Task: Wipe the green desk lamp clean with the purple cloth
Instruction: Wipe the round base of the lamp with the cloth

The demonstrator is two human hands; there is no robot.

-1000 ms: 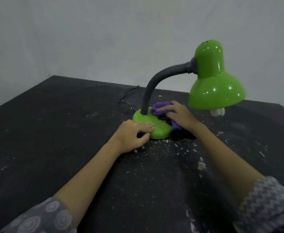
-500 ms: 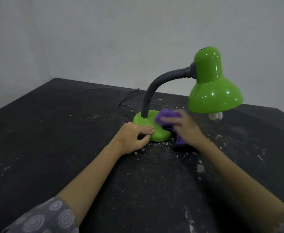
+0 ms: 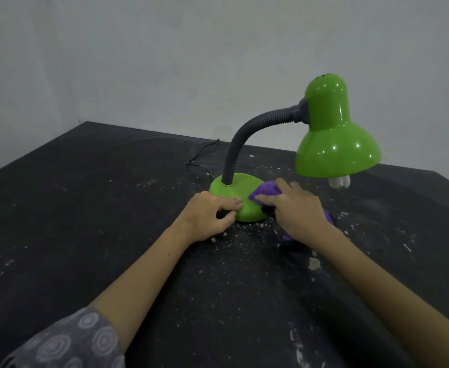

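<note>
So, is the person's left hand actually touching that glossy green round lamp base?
Touching. The head view shows the left hand gripping the glossy green round lamp base: fingers on top, thumb at its rim.

Black speckled table [image 3: 85, 208], plain pale grey walls [image 3: 165, 62], dim light

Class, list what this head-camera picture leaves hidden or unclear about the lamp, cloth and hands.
All in the head view:
Purple cloth: mostly hidden under the right hand.
Lamp base: near edge covered by the left hand.
Bulb: only its tip shows below the shade.
Cord: far end lost against the dark table.
</note>
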